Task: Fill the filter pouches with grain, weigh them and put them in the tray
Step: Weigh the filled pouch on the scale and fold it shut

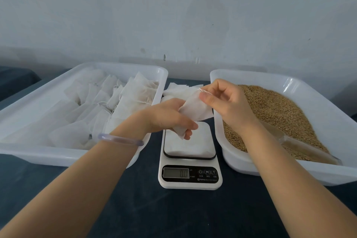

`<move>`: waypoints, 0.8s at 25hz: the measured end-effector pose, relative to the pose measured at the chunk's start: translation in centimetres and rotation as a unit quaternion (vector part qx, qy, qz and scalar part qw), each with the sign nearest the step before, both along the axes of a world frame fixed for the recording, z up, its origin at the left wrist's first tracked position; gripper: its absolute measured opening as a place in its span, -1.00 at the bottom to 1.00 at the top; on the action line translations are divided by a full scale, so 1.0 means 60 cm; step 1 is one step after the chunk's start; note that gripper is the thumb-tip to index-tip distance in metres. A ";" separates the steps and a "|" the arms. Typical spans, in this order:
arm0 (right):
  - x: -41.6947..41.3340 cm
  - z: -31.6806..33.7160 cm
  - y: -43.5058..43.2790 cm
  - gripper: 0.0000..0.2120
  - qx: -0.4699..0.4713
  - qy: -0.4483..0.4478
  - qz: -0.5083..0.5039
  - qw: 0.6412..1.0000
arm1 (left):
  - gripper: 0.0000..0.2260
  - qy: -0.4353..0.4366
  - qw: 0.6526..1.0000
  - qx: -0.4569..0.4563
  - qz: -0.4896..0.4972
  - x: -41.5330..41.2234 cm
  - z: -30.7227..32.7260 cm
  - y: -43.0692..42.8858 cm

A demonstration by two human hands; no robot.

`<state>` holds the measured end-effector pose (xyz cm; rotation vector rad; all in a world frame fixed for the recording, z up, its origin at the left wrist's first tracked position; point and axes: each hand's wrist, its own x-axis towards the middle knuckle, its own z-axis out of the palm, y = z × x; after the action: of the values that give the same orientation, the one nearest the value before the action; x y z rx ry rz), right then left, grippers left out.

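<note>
Both hands on one filter pouch (195, 109) above scale (190, 160): left hand (170, 116) grips bottom, right hand (225, 98) pinches top edge, drawstring.

Soft, even, cool daylight; shadows faint. Mild glare on the right tray's rim (289, 81). Wide-angle bending at the edges; the scale's display (176, 172) is slightly blurred.

Dark table (193, 214); scale (190, 162); two trays (34, 152) (332, 170).
</note>
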<state>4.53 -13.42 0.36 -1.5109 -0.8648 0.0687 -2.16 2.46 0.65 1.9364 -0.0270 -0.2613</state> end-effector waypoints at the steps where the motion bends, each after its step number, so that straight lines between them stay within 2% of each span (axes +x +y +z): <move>1: 0.001 0.000 0.001 -0.79 0.012 0.004 -0.016 1.000 | -0.87 -0.001 1.000 0.004 0.009 0.001 -0.001 0.000; 4: 0.005 0.006 0.000 -0.84 0.072 0.020 -0.056 0.996 | -0.83 -0.003 0.999 0.028 0.024 0.004 -0.005 0.001; 8: 0.008 0.021 -0.016 -0.84 0.179 0.154 0.085 0.968 | -0.79 -0.009 0.999 0.017 0.039 0.005 -0.007 0.001; 9: 0.010 0.020 -0.017 -0.85 0.167 0.142 0.060 0.974 | -0.80 -0.010 0.999 0.009 0.038 0.005 -0.006 0.001; 12: 0.012 0.013 -0.012 -0.97 0.052 0.053 -0.062 0.995 | -0.82 -0.016 0.999 -0.024 0.023 0.006 -0.007 0.006; 16: 0.009 0.005 -0.010 -0.93 -0.037 0.021 -0.034 0.999 | -0.78 -0.024 0.998 -0.065 0.014 0.007 -0.006 0.008; 20: 0.004 0.004 -0.010 -0.92 -0.070 0.012 -0.013 0.997 | -0.77 -0.032 0.997 -0.075 0.000 0.006 -0.006 0.007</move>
<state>4.79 -14.05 0.59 -1.6480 -0.8348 0.1313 -1.81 2.91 0.27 1.7945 -0.0855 -0.1920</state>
